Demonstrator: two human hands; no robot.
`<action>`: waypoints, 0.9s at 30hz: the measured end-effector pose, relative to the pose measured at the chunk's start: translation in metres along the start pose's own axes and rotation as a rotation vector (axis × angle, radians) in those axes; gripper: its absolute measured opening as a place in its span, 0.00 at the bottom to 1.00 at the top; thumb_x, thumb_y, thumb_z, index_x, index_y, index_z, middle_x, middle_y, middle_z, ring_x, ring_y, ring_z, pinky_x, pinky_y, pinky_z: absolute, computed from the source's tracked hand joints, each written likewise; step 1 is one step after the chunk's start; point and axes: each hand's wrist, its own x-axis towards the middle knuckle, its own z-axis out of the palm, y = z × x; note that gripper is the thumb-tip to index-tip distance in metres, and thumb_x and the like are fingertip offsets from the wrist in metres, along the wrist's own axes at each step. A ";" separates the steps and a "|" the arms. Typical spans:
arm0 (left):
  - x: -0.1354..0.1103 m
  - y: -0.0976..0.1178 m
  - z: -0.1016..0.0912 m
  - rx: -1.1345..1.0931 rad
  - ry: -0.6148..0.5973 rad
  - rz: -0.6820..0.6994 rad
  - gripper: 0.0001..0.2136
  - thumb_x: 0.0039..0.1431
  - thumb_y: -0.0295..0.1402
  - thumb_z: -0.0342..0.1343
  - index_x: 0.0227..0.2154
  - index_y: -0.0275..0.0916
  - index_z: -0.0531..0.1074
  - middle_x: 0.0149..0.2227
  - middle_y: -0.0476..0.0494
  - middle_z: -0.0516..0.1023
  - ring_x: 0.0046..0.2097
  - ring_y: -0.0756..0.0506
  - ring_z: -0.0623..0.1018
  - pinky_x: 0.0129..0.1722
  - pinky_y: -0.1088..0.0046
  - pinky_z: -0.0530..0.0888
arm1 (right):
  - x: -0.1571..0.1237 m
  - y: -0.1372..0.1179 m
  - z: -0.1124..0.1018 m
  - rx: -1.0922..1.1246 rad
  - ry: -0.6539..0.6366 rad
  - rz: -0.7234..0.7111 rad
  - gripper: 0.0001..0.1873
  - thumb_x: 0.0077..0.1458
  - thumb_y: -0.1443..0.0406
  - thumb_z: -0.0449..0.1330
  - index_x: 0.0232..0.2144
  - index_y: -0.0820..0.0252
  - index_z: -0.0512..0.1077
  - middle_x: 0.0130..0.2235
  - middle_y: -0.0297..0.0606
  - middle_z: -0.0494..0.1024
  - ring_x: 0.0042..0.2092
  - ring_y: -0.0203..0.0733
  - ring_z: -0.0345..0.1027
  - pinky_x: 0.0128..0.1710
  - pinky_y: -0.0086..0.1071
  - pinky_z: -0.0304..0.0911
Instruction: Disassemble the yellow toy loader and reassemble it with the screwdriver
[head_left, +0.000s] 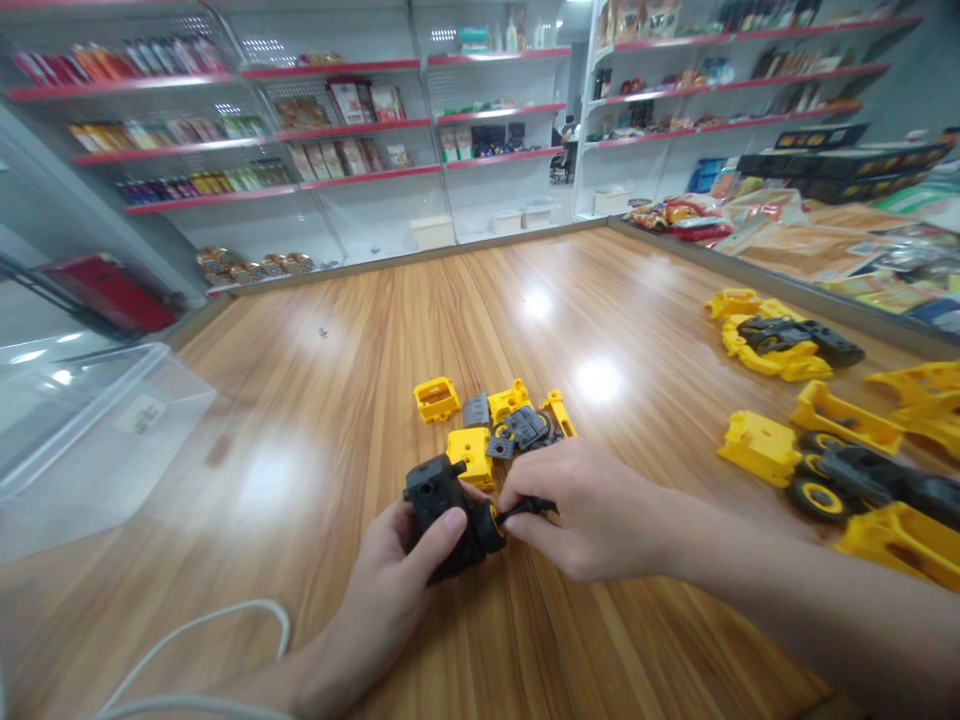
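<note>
My left hand (405,560) grips a black toy truck chassis (442,505) just above the table, thumb across its top. A wheel (491,525) with a yellow hub sticks out at the chassis's right side. Pinched in my right hand (577,505) is a small black tool (536,507), apparently a toy screwdriver, pointed at that hub; fingers hide its tip. Just beyond my hands lie a yellow block-shaped part (470,455), a grey part with wheels (525,430), a yellow frame piece (436,399) and a grey ribbed piece (475,410).
At the right lie more yellow toy parts (761,447) and a black wheeled chassis (862,475). A clear plastic bin (97,430) stands at the left, with a white cable (217,610) nearer me. Packaged goods (682,215) lie beyond the table's raised right edge. Stocked shelves line the back.
</note>
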 end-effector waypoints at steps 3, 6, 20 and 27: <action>-0.001 0.001 0.002 -0.025 0.060 -0.011 0.12 0.58 0.38 0.60 0.41 0.35 0.76 0.42 0.40 0.80 0.43 0.44 0.79 0.45 0.69 0.75 | 0.003 0.000 -0.012 -0.179 -0.016 0.020 0.08 0.57 0.66 0.56 0.30 0.60 0.75 0.32 0.37 0.80 0.34 0.39 0.73 0.34 0.30 0.61; -0.001 0.001 0.002 -0.001 0.055 -0.016 0.13 0.58 0.38 0.60 0.41 0.35 0.76 0.43 0.41 0.80 0.42 0.45 0.78 0.43 0.71 0.76 | 0.012 0.004 -0.027 -0.490 -0.037 0.080 0.06 0.55 0.67 0.57 0.29 0.61 0.74 0.31 0.41 0.79 0.33 0.43 0.73 0.29 0.32 0.58; 0.001 -0.002 0.000 -0.060 -0.175 -0.035 0.20 0.61 0.34 0.56 0.54 0.40 0.62 0.48 0.35 0.78 0.49 0.39 0.78 0.48 0.62 0.75 | -0.004 0.013 -0.014 -0.377 -0.066 0.092 0.07 0.58 0.62 0.58 0.34 0.60 0.74 0.33 0.39 0.80 0.36 0.42 0.74 0.32 0.30 0.58; 0.000 0.000 0.004 -0.013 -0.271 -0.086 0.16 0.60 0.35 0.57 0.51 0.40 0.66 0.46 0.36 0.79 0.48 0.39 0.79 0.51 0.58 0.74 | -0.003 0.027 -0.008 -0.386 0.116 0.306 0.07 0.54 0.69 0.57 0.32 0.57 0.75 0.33 0.36 0.79 0.35 0.40 0.73 0.34 0.30 0.58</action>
